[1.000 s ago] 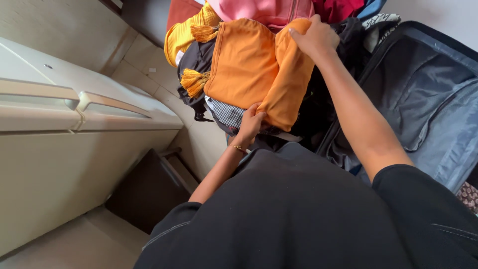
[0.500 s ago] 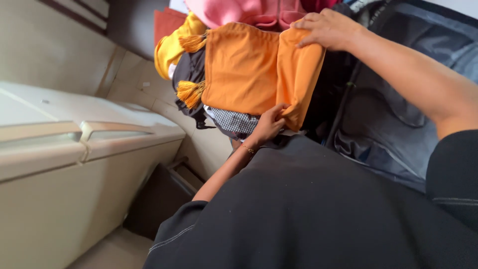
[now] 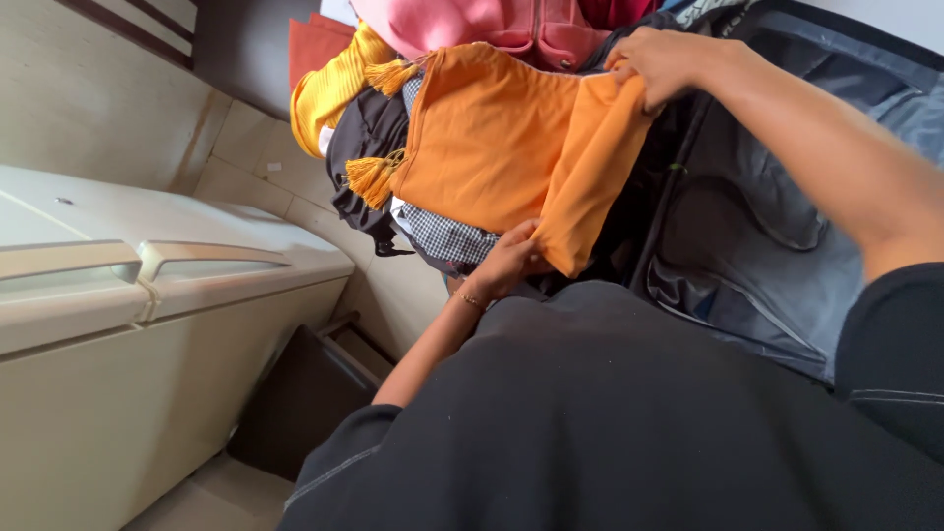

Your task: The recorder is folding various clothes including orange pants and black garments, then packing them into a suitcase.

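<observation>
- The orange garment is held spread over the heap of clothes, at the edge of the pile next to the open suitcase.
- Its far corner is pinched in the right hand, fingers curled tight over the fabric by the suitcase rim.
- Its near corner is gripped by the left hand, fingers closed on the hem, just above a checked cloth.
- One fold appears made: a doubled strip hangs along the suitcase side of the garment.
- The tasselled edge lies unfolded toward the pale cabinet.
- Folding is judged partly done; the garment is not yet laid in the suitcase, whose lined interior shows bare.
</observation>
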